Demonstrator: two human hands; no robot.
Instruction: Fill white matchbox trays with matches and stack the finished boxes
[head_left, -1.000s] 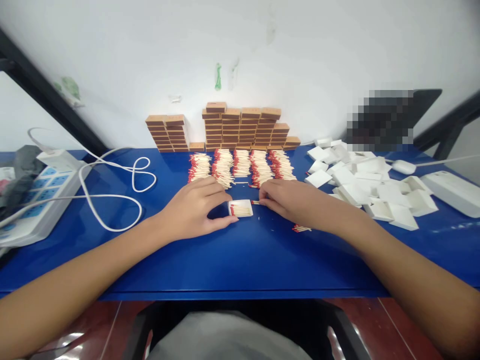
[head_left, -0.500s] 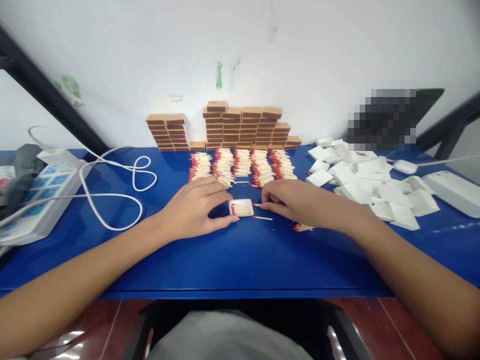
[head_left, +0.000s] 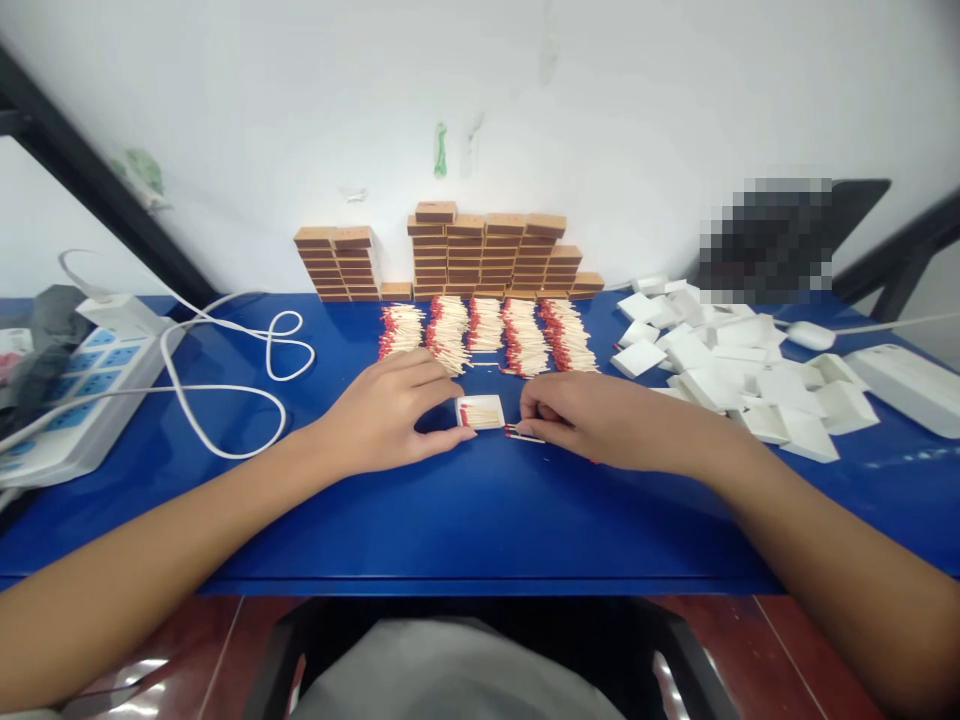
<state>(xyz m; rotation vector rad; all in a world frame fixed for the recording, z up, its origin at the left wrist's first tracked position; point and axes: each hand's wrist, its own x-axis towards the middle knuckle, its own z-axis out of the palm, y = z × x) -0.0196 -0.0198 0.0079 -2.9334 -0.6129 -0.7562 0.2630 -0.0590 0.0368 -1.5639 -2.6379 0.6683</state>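
A small white tray [head_left: 481, 412] with red-headed matches inside lies on the blue table. My left hand [head_left: 397, 415] grips its left end between thumb and fingers. Just right of the tray, my right hand [head_left: 577, 415] pinches a match, its red head pointing left. Another loose match [head_left: 525, 437] lies directly below those fingertips. Behind both hands, several rows of matches [head_left: 486, 325] lie side by side, red heads to the left.
Stacked brown matchboxes [head_left: 465, 255] stand against the wall. White empty trays [head_left: 720, 350] are heaped at the right, near a white box [head_left: 907, 385]. At the left are a power strip [head_left: 97, 380] and looped white cable [head_left: 169, 370].
My right hand has moved slightly down with its match, close to the loose one, and now covers most of the small match pile beside it. My left hand stays at the tray.
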